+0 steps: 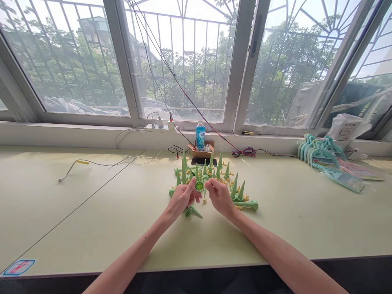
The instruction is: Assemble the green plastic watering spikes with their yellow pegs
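My left hand (185, 194) grips a green plant watering spike (199, 186), its round hollow end turned toward me. Close against the right side of that spike, my right hand (219, 196) is closed in a pinch; whatever sits between its fingertips is too small to make out. Around and behind both hands stand several more green spikes (234, 188), points up, with small yellow valve pieces (227, 174) among them. One spike (249, 205) lies on its side to the right, and another spike (196, 211) lies below my left hand. A loose yellow piece (204, 201) rests between my hands.
A blue bottle (200, 136) stands in a small cardboard box (199, 154) at the back, with a dark phone (204, 161) before it. Coiled wire (244, 152) and a white cable (101, 163) lie on the table (107, 228). Teal hangers (320, 151) are piled at right.
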